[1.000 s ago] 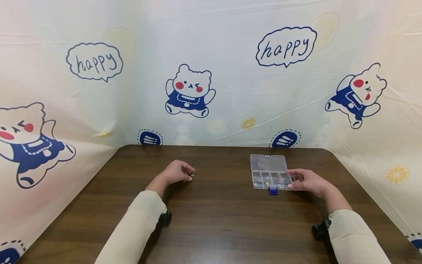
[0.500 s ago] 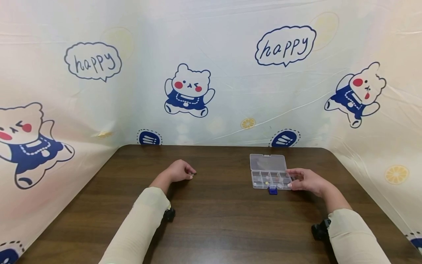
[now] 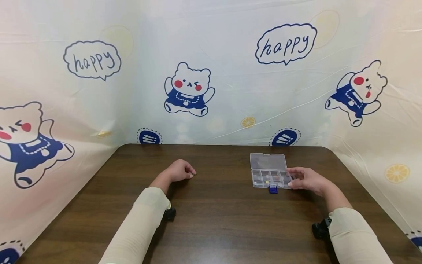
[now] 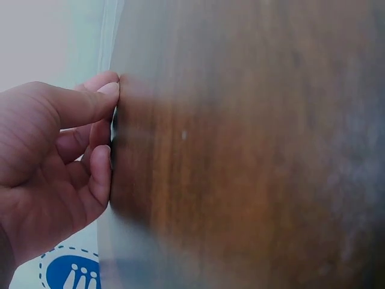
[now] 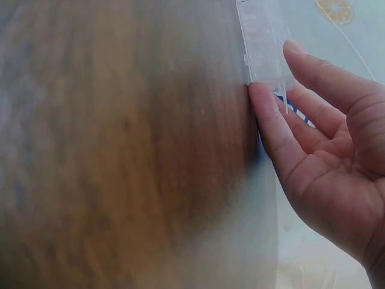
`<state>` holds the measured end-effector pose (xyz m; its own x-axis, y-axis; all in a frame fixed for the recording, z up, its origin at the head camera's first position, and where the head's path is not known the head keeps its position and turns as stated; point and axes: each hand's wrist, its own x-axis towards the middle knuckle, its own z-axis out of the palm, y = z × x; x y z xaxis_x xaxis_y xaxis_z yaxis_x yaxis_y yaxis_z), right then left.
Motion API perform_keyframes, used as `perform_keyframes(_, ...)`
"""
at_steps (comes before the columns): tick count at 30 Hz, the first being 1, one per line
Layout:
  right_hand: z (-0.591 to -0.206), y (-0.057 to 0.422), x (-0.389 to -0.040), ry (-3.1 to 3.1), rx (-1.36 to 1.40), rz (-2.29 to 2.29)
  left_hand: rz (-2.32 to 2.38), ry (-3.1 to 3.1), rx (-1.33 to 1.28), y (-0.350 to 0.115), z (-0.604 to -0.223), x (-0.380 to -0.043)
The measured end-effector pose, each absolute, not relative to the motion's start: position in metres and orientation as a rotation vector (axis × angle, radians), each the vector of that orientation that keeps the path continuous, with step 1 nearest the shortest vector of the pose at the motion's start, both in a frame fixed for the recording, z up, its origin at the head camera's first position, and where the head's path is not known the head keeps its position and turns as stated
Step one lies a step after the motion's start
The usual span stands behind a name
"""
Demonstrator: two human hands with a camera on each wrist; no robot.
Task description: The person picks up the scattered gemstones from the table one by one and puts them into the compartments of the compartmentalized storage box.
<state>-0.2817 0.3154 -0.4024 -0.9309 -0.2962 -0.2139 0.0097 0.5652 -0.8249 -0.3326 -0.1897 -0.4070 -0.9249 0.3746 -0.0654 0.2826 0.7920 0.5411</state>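
In the head view my left hand (image 3: 178, 170) is low over the table, left of centre. Its thumb and forefinger meet at the tips on a tiny pale piece, which they almost wholly hide. The left wrist view shows the thumb pressed to the forefinger, with the other fingers bent. At the right lies a clear plastic compartment box (image 3: 262, 186), its lid (image 3: 268, 162) tipped back and its blue clasp (image 3: 273, 189) facing me. My right hand (image 3: 309, 180) holds the box's right end, thumb near the front corner and fingers farther back. Fingertips touch the box (image 5: 260, 36) in the right wrist view.
Several small bits, among them a yellow one (image 3: 267, 182), lie in the box's compartments. The dark wooden table (image 3: 224, 223) reaches back to a printed cloth wall (image 3: 227, 99), which also closes off both sides.
My left hand has shifted slightly right and its fingertips have come together on the tiny pale piece, which showed beside them earlier. The right hand and the box stay in place.
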Motion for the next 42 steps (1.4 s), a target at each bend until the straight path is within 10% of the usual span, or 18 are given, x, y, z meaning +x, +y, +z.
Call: perform_keyframes(42,-0.4043,0.3174,-0.2828,2.475,-0.247,-1.315,0.899,2.779,0.477,-0.1821,-0.3985,-0.3234)
